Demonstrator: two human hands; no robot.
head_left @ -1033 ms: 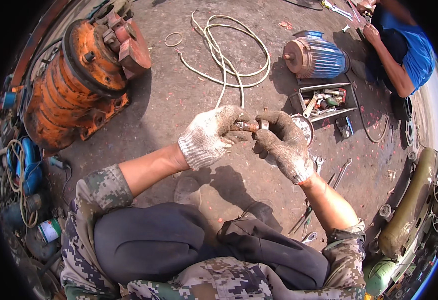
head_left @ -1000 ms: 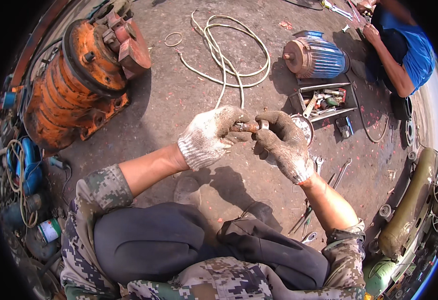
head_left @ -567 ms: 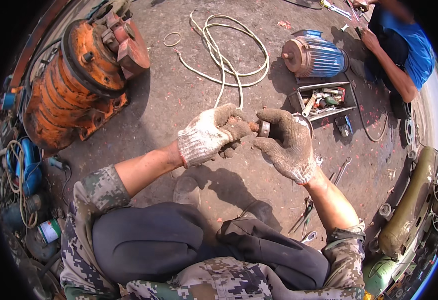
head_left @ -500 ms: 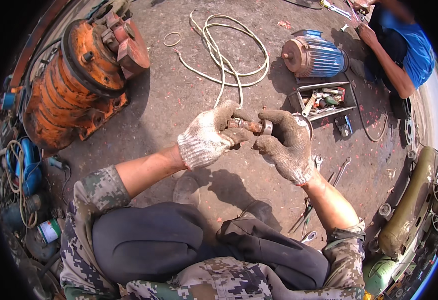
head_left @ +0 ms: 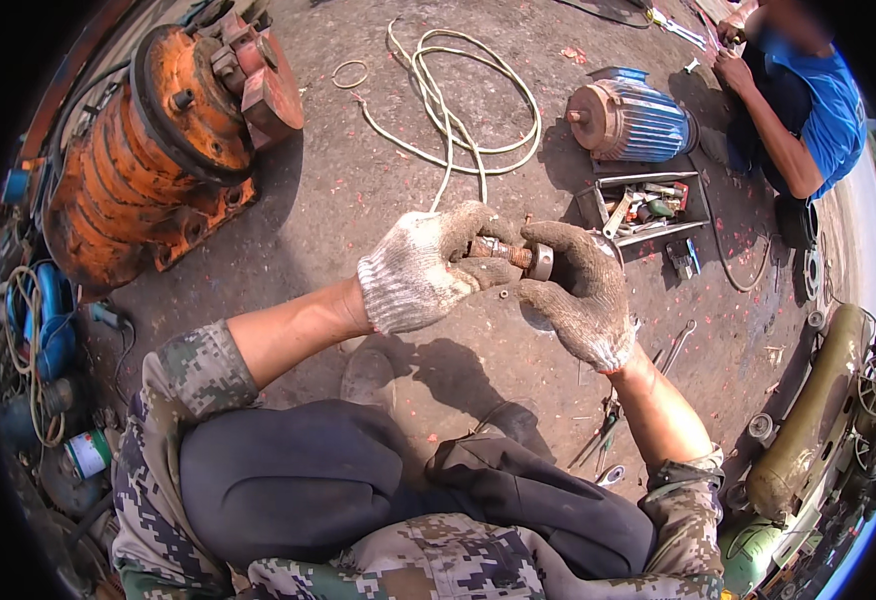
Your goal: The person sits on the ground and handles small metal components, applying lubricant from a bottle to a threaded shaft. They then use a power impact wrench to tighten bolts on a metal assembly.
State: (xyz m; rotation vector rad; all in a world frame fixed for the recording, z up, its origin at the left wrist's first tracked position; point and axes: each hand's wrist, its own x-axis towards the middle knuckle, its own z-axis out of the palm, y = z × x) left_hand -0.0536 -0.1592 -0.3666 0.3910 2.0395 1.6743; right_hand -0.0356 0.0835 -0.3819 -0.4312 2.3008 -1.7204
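My left hand (head_left: 413, 265), in a soiled white knit glove, pinches a rusty threaded bolt (head_left: 501, 251) between thumb and fingers. At the bolt's right end sits a round metal collar (head_left: 542, 262). Thumb and fingers of my right hand (head_left: 590, 295), gloved alike, close around that collar. The bolt lies roughly level, above the ground between my knees. Behind my right hand the rim of a pale round object shows in part; the glove hides most of it.
Far left stands a large orange ribbed machine (head_left: 128, 190). Ahead lies a coiled pale rope (head_left: 536, 110). A blue motor (head_left: 638, 118) and a toolbox (head_left: 703, 205) are at right, near a crouching person in blue (head_left: 836, 120). Wrenches (head_left: 680, 345) and a gas cylinder (head_left: 798, 420) lie nearer.
The bolt and collar have shifted slightly right, and my right thumb has moved a little. Both hands keep their grip. The other person's hands have moved slightly.
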